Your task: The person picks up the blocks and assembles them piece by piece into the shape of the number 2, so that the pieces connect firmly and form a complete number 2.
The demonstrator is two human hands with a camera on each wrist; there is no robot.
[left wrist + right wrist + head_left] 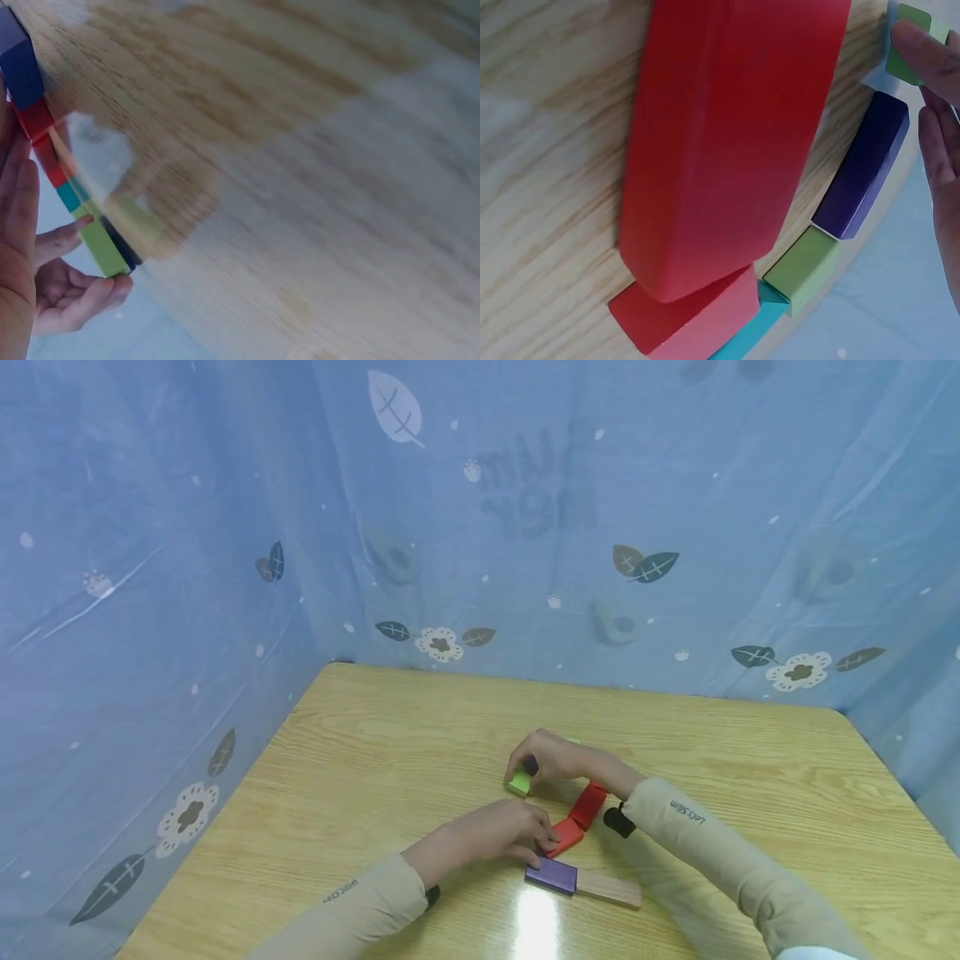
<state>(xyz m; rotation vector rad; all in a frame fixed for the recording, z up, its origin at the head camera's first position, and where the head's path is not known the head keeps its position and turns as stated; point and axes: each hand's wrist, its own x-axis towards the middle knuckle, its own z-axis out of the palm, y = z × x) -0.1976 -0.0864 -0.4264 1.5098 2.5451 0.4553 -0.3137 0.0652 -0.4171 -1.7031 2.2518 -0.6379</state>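
Observation:
In the head view my right hand [553, 757] pinches a light green block [518, 782] at the far left of a curved row of blocks. The right wrist view has the thumb [919, 49] on that green block, just beyond a dark purple block [866, 161]. My left hand [498, 828] rests beside a red block [566, 837], its fingertips touching the near end. Its thumb lies at the corner of a purple block [551, 875]. In the left wrist view, the left fingers [22, 199] look fairly straight; their tips are partly hidden.
The row also includes another red block [588, 806], a teal block [754, 322] and a second light green block [802, 266]. A plain wooden block [609, 889] adjoins the near purple one. Blue patterned curtains [525, 568] border the wooden table [360, 752].

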